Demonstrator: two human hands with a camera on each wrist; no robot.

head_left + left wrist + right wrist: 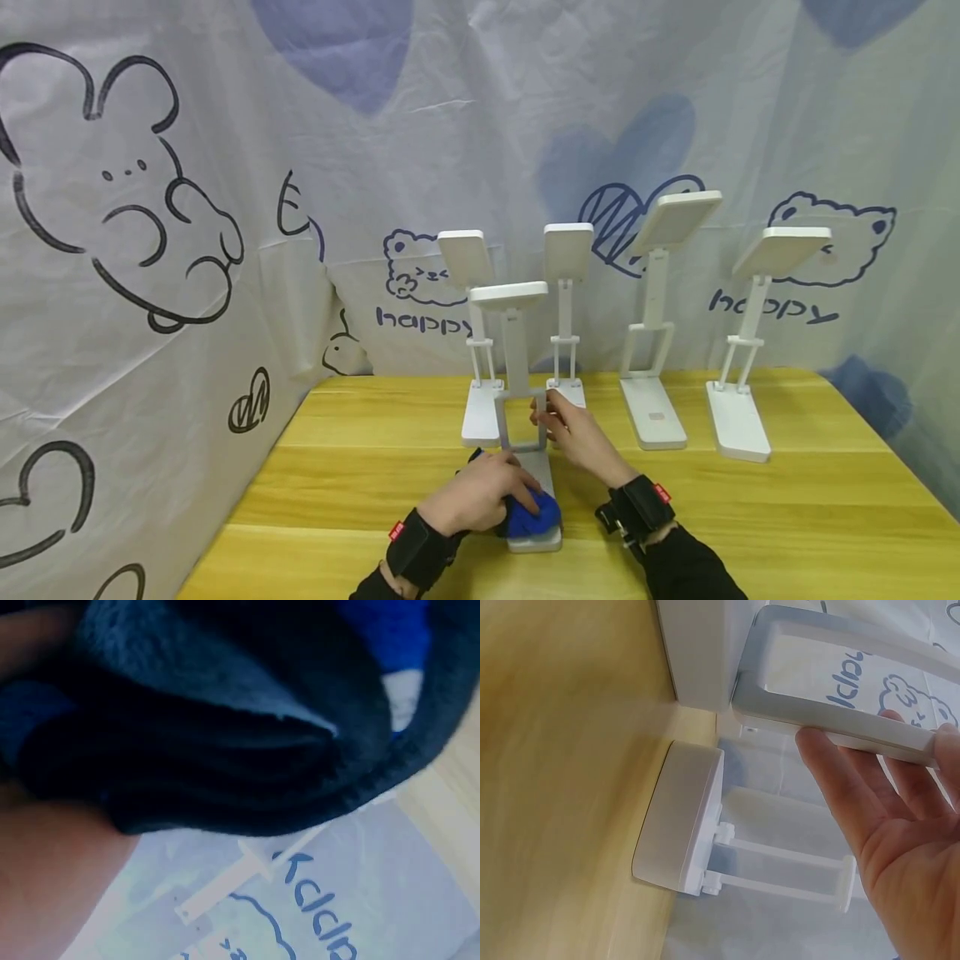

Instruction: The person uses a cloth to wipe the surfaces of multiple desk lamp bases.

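Observation:
A white desk lamp (516,354) stands nearest on the wooden table, its head tipped up on a stem and open rectangular frame. My left hand (480,492) holds a folded blue cloth (534,518) against the lamp's base. Dark edging on the cloth (225,791) fills much of the left wrist view. At the frame's right side is my right hand (576,432), gripping its bar. The right wrist view shows the fingers (836,776) under the lamp frame (840,733) and the thumb at the view's edge.
Behind the near lamp stand two white lamps (465,258) (567,250). Two further lamps (652,292) (750,333) are on the right. A printed white curtain (480,150) hangs behind and left of the wooden table (360,467).

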